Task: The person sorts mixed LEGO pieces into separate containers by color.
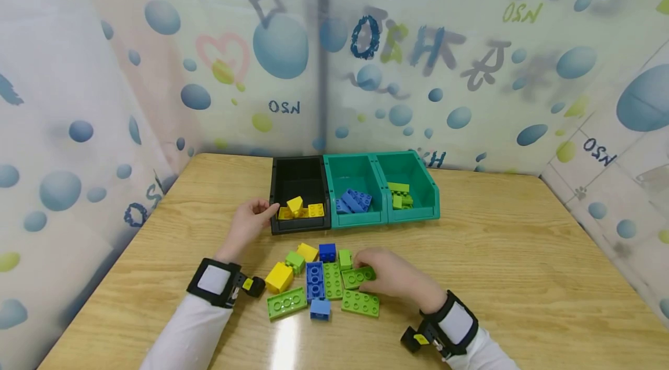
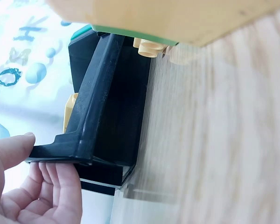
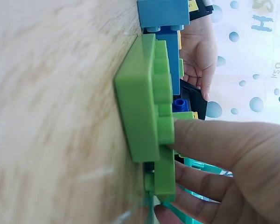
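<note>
At the left side wall of the black bin (image 1: pixel 300 175), my left hand (image 1: pixel 252 220) pinches the rim, thumb above and curled fingers below in the left wrist view. Several yellow bricks (image 1: pixel 316 211) lie in that bin's front. My right hand (image 1: pixel 394 277) holds a light-green toy brick (image 1: pixel 358 277) between thumb and fingers, low among the loose bricks. The right wrist view shows this brick (image 3: pixel 165 175) partly behind another green brick (image 3: pixel 137 98), which lies nearer the camera. A third long green brick (image 1: pixel 332 280) lies just left of the held one.
Two teal bins adjoin the black one: the middle bin (image 1: pixel 358 219) has blue bricks (image 1: pixel 356 201), the right bin (image 1: pixel 418 214) green bricks (image 1: pixel 399 196). Around my hands lie a yellow brick (image 1: pixel 279 277), a blue brick (image 1: pixel 315 280) and several others on the wooden table (image 1: pixel 522 265).
</note>
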`<state>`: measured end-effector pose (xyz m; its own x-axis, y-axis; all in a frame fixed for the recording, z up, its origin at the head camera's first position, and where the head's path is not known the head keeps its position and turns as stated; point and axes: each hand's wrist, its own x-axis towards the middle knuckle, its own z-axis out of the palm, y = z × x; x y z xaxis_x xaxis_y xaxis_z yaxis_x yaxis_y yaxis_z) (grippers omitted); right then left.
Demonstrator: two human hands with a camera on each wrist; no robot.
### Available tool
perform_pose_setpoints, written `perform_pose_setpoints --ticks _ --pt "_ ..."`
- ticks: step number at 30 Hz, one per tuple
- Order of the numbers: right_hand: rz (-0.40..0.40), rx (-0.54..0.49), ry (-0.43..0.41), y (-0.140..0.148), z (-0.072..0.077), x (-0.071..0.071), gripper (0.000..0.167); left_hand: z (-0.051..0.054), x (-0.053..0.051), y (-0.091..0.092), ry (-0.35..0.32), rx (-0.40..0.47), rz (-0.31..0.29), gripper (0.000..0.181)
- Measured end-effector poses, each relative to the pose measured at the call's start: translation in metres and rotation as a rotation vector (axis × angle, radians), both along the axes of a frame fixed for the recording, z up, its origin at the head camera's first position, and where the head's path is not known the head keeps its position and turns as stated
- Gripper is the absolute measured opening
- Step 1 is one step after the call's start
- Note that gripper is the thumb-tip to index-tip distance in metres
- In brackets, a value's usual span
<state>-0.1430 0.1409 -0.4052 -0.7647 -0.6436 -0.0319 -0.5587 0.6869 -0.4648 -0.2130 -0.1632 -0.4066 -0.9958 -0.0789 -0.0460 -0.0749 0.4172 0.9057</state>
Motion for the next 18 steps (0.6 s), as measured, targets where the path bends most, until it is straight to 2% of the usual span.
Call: perform_pose_setpoints --ticks 5,18 --pt "0.024 0.002 0.024 0.0018 -0.004 -0.0015 0.024 -0.0008 -0.0003 0.0008 0.004 -0.008 0.003 0.029" --pt "-0.008 0.018 -0.017 0.0008 0.0006 0.0001 0.034 -0.0023 -0.0007 0.0002 -0.001 -0.021 0.006 0.031"
